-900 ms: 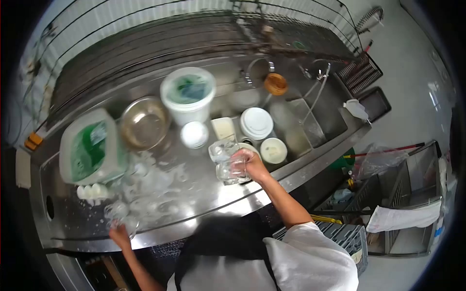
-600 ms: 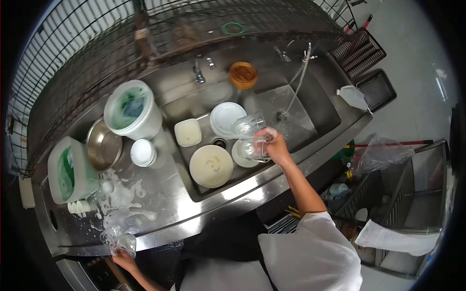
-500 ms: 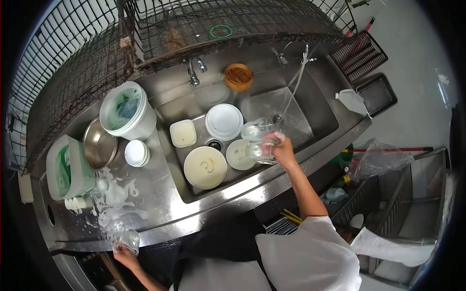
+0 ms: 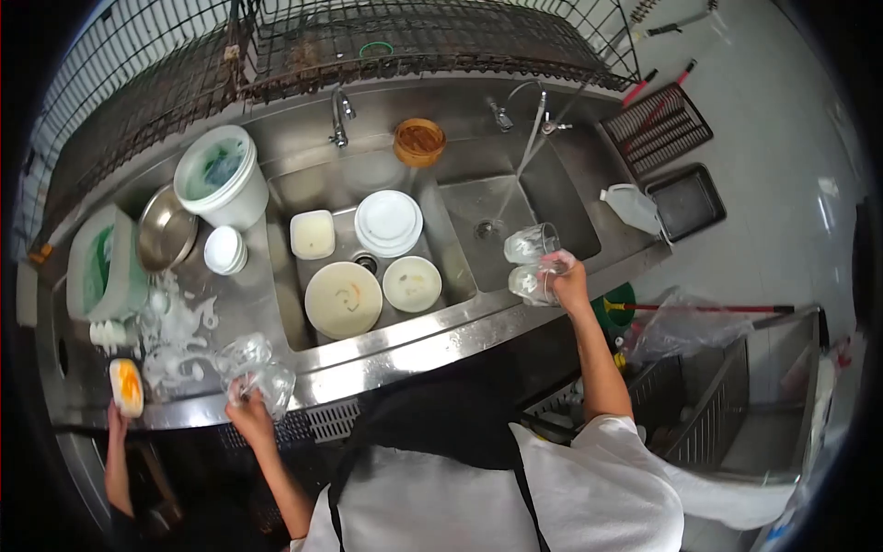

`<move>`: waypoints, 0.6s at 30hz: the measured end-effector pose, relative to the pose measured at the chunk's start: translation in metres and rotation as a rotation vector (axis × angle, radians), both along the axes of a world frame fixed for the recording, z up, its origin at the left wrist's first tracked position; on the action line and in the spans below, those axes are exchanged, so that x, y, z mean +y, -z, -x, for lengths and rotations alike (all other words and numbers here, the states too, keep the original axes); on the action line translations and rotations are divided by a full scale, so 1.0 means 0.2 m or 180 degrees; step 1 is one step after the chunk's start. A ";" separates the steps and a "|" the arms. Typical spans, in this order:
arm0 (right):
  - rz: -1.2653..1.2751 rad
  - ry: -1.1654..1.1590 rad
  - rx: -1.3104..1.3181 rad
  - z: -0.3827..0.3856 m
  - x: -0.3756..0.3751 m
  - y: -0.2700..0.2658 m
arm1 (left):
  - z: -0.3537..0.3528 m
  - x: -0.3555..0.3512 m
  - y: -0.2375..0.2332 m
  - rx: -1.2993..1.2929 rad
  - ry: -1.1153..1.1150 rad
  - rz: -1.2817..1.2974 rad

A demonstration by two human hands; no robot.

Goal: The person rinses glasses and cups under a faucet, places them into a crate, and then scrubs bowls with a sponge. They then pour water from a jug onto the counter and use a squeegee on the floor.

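Note:
My right hand is closed on clear drinking glasses, two of them visible, tilted over the front edge of the right basin. Behind them, water runs from the right faucet into that basin. At left, my left hand grips more clear drinking glasses above the counter's front edge; how many is hard to make out. Soap suds lie on the steel beside them. Another person's hand, farther left, holds a small white dish with orange-yellow food on it.
The left basin holds a large bowl, a smaller bowl, stacked white plates and a square container. Buckets, a metal bowl and small white bowls stand left. A wire rack spans the back.
My right hand has carried its glasses rightward, from over the left basin to the right one. My left hand has moved right and up with its glasses. Another person's hand has appeared with a dish.

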State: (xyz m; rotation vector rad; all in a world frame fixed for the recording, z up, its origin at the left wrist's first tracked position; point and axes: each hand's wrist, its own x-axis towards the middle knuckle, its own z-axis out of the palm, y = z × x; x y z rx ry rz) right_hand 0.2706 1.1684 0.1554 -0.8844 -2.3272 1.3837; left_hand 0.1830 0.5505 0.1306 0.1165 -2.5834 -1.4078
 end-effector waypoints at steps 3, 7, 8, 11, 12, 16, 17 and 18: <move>-0.0684 -0.0136 -0.0198 0.12 0.24 0.17 | -0.11 0.14 0.04 0.0135 -0.0185 -0.0130; -0.1161 -0.0381 -0.0697 0.35 0.55 0.50 | -0.30 0.38 -0.04 0.0063 -0.0473 0.0047; -0.1207 -0.0482 -0.0769 0.42 0.63 0.61 | -0.35 0.43 -0.04 0.0070 -0.0565 0.0178; -0.1452 -0.0642 -0.1313 0.61 0.84 1.02 | -0.48 0.67 -0.09 -0.0010 -0.0907 0.0268; -0.1477 -0.0673 -0.1364 0.65 0.90 1.19 | -0.54 0.74 -0.10 -0.0133 -0.1082 0.0290; -0.1773 -0.1177 -0.1685 0.81 1.04 1.68 | -0.68 1.08 -0.18 -0.0354 -0.1306 0.0827; -0.1776 -0.1313 -0.1785 0.84 1.05 1.73 | -0.70 1.17 -0.20 -0.0348 -0.1321 0.0767; -0.1785 -0.1460 -0.1896 0.86 1.06 1.78 | -0.73 1.26 -0.22 -0.0355 -0.1340 0.0703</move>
